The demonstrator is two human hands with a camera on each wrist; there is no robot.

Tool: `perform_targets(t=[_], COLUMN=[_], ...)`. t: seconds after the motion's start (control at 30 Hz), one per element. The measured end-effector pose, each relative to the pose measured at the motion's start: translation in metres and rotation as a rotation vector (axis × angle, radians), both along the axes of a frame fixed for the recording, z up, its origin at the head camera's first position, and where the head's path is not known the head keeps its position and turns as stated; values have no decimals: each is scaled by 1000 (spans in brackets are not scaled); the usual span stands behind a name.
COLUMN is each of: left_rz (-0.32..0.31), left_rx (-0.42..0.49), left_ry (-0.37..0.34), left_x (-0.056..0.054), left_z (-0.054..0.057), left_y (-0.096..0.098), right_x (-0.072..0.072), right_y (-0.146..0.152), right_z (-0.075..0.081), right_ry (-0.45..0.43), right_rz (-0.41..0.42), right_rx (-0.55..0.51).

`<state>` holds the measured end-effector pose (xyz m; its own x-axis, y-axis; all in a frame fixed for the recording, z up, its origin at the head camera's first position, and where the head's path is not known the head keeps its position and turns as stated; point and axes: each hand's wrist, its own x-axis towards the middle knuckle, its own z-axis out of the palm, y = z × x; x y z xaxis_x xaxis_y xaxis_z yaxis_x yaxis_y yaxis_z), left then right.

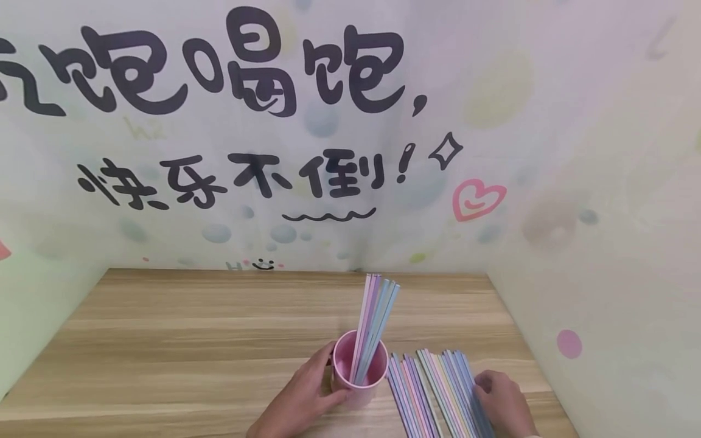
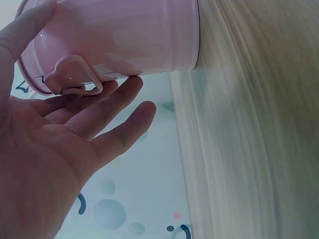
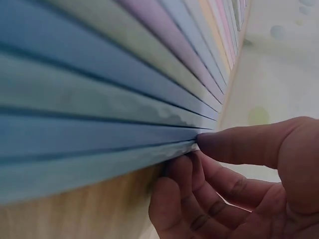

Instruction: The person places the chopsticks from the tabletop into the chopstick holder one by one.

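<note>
A pink cup [image 1: 358, 395] stands upright on the table, with several pink, purple and blue chopsticks [image 1: 375, 328] leaning to the right in it. My left hand [image 1: 301, 392] holds the cup from the left, thumb at the near side and fingers round the far side. In the left wrist view, a small loop handle [image 2: 79, 74] on the cup lies beside the fingers. Right of the cup, several pastel chopsticks [image 1: 432, 395] lie side by side in a row. My right hand [image 1: 504, 398] pinches a blue chopstick [image 3: 164, 149] at the row's right edge between thumb and fingers.
The wood-grain table [image 1: 191, 340] extends to the left of the cup. A white printed wall [image 1: 328, 243] with large black characters rises behind it, and a side wall [image 1: 619, 292] stands on the right.
</note>
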<state>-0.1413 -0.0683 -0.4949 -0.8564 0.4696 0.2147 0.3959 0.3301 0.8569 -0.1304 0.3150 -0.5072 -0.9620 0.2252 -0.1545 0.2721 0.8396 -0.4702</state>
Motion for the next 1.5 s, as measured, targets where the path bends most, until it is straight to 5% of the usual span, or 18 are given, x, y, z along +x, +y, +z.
perform_targets(t=[1.23,1.5], left_rz=[4,17], left_rx=[-3,-18], left_ry=[-7,11], left_x=[0,0], left_z=[1,0], left_y=[0,0], right_x=[5,-1], right_y=[11,4], right_z=[4,26], right_ry=[4,56], right_rz=[-7,-29], right_rx=[70,-18])
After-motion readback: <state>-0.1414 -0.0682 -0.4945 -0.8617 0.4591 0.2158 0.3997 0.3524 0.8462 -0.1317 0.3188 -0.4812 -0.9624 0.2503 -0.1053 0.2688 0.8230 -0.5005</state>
